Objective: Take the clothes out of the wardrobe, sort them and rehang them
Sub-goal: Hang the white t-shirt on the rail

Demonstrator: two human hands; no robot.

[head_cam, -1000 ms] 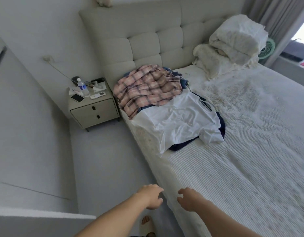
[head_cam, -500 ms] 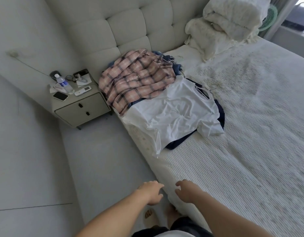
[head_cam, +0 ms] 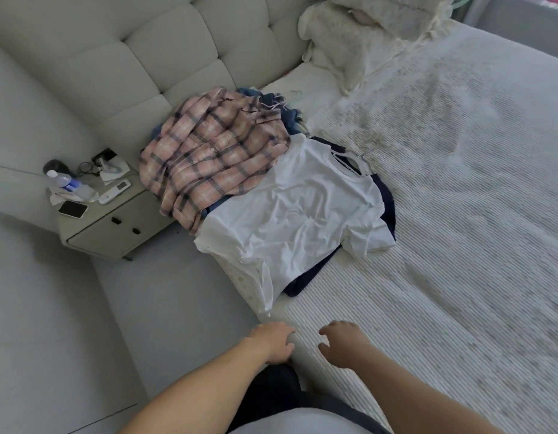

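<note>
While both hands are hovering at the near edge of the bed (head_cam: 459, 245), the left hand (head_cam: 273, 341) and right hand (head_cam: 342, 344) are hanging loosely curled, gripping nothing. Clothes are lying on the bed beyond them: a white tee (head_cam: 296, 214) overlapping a dark garment (head_cam: 306, 281), a plaid shirt (head_cam: 208, 158) just behind, nearer the headboard (head_cam: 165, 48).

Both bare forearms reach forward from the bottom of the view, side by side and close together. The left hand (head_cam: 273, 341) is seen from the back, palm down, its fingers loosely bent and holding nothing. The right hand (head_cam: 343, 344) is just beside it, also palm down, with its fingers spread a little, curved and empty.
</note>
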